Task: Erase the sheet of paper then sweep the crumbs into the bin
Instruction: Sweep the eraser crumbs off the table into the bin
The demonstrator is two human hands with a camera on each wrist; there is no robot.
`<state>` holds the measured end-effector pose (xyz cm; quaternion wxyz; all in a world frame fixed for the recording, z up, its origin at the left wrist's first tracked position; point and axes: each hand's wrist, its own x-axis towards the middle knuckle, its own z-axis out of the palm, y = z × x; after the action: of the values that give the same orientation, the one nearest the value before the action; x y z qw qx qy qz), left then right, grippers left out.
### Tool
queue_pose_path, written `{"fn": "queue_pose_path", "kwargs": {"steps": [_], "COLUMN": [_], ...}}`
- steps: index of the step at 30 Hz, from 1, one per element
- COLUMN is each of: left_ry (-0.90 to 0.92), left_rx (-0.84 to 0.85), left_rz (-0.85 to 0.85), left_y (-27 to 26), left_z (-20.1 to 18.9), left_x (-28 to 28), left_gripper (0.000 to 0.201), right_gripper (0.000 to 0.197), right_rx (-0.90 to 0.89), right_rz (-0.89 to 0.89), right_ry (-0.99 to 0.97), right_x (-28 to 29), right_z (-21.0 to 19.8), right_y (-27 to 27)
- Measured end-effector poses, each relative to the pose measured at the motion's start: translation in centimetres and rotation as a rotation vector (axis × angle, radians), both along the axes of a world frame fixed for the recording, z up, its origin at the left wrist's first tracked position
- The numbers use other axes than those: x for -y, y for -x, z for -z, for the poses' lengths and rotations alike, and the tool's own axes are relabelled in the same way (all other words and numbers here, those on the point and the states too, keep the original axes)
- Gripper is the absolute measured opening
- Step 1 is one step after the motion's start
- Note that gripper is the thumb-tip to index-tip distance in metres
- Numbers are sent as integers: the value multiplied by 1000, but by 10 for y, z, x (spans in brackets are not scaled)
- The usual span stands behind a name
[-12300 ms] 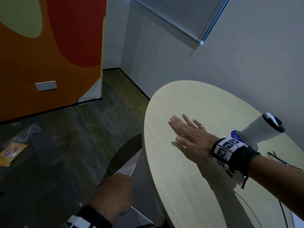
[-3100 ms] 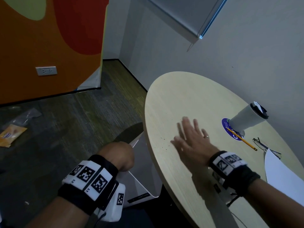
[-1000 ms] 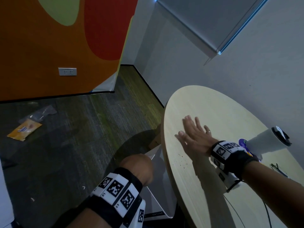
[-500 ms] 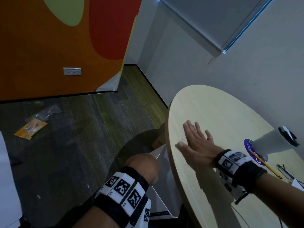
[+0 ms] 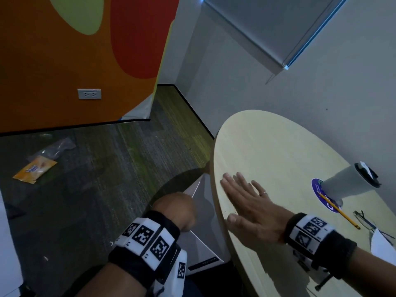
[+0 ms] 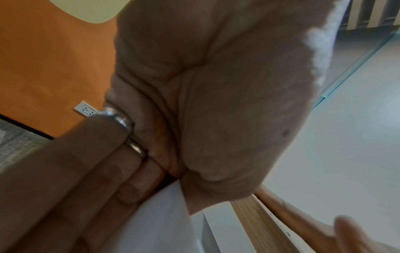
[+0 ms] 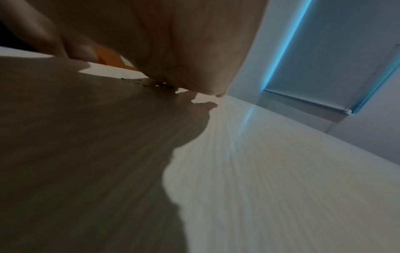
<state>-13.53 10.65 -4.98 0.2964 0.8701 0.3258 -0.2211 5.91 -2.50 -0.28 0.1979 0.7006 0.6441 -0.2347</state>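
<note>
My right hand (image 5: 242, 198) lies flat, fingers straight, on the round wooden table (image 5: 278, 151) close to its left edge. Dark eraser crumbs (image 7: 155, 83) sit under the edge of my right hand (image 7: 173, 42) in the right wrist view. A white bin (image 5: 205, 239) hangs tilted just below the table edge, and my left hand (image 5: 175, 209) grips its rim. In the left wrist view my left hand (image 6: 151, 179) has fingers and thumb curled round the bin wall (image 6: 158, 219). A corner of the sheet of paper (image 5: 383, 245) shows at far right.
A white cup with a dark lid (image 5: 351, 183) stands on a blue coaster (image 5: 321, 196), with a yellow pencil (image 5: 340, 213) and glasses (image 5: 368, 219) beside it. An orange packet (image 5: 35, 170) lies on the carpet. A grey wall runs behind the table.
My right hand has slid left across the table toward its edge above the bin. My left hand keeps hold of the bin, and my head has swung right.
</note>
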Motion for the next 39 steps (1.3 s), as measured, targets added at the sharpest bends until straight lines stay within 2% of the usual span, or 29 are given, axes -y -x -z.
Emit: {"fn": "queue_pose_path", "kwargs": {"steps": [2, 5, 6, 8, 12, 15, 17, 18, 23, 26, 28, 31, 32, 33, 35, 37, 39], "left_ry": [4, 12, 14, 12, -1, 0, 0, 1, -8, -21, -34, -45, -46, -45, -36, -24, -28], "left_rx": [-7, -15, -17, -19, -4, -14, -16, -17, -3, 8, 7, -6, -12, -9, 4, -5, -1], "left_rz": [-8, -5, -2, 6, 14, 18, 17, 17, 3, 18, 32, 54, 57, 54, 48, 43, 40], "left_y": [0, 0, 0, 0, 0, 1, 1, 2, 3, 4, 4, 3, 3, 2, 2, 3, 2], "left_z": [-1, -2, -2, 0, 3, 1, -2, -3, -6, -5, -5, -6, -5, -5, -3, -2, -2], "left_x": [-1, -1, 0, -1, -3, -2, -1, -1, -3, -2, 0, 0, -1, -2, -3, -2, 0], "left_gripper": [29, 27, 26, 26, 28, 30, 31, 31, 29, 29, 29, 29, 29, 29, 28, 28, 29], "right_gripper": [101, 110, 112, 108, 96, 92, 97, 99, 88, 87, 89, 86, 84, 82, 87, 101, 116], "right_rx": [16, 98, 118, 113, -10, 48, 86, 88, -57, 28, 88, 37, 5, -21, -8, 77, 120], "right_rz": [4, 174, 182, 99, -101, -10, 89, 81, -138, -33, -15, -238, -261, -227, -35, 180, 303], "right_ry": [-36, -72, -53, -6, -13, -82, -77, -68, -59, -107, -56, -14, -23, -53, -123, -112, -53], "right_x": [-2, -7, -8, -4, 6, 0, -4, -4, 5, 1, 1, 13, 18, 21, 28, 34, 37], "right_z": [-3, -6, -6, -3, 1, 2, 2, 4, 3, 0, -2, -6, -8, -10, -11, -9, -5], "right_y": [-8, -31, -32, -20, 10, -6, -11, -8, 27, 18, 18, 37, 40, 38, 21, 0, -6]}}
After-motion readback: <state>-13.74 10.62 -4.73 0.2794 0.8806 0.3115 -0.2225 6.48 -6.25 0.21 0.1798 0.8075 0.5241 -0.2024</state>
